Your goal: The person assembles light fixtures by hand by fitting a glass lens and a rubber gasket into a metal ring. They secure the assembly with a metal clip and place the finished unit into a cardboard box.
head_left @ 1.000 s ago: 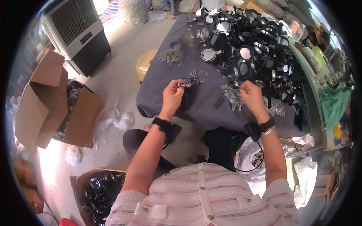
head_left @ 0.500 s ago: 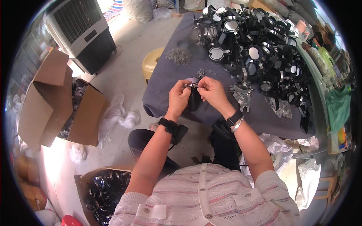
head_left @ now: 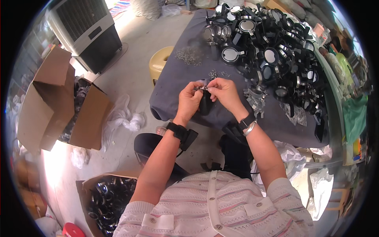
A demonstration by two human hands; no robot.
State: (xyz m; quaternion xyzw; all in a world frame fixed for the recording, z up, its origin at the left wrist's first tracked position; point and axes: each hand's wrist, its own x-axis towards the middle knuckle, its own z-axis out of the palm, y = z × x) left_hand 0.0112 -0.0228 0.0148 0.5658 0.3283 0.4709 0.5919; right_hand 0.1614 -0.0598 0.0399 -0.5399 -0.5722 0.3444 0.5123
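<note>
The left hand [head_left: 188, 99] has a closed grip, thumb and fingers pinching a small round silver-and-black piece with a dark tail [head_left: 204, 104], held just above the near edge of the counter [head_left: 177, 94], which is draped in smooth, matte grey-purple cloth. The right hand [head_left: 223, 93] pinches the same piece from the other side, its grip closed too; the fingertips hide the finer details there. The dark tail points down toward the body. Just beyond the hands lies a small scatter of grey metal bits [head_left: 215, 74], and farther off to the left a loose, tangled-looking mound of thin metal links [head_left: 188, 55]. Right of the right hand sit flat, glossy silver metal tabs [head_left: 256, 102], overlapping one another. A large heap of round black pieces with polished silver rims [head_left: 272, 57] fills the far right, many with shiny disc faces. A flat black rectangular slab [head_left: 320, 131] rests near the right corner, and a rounded, smooth yellow stool [head_left: 158, 63] stands beside the left edge.
</note>
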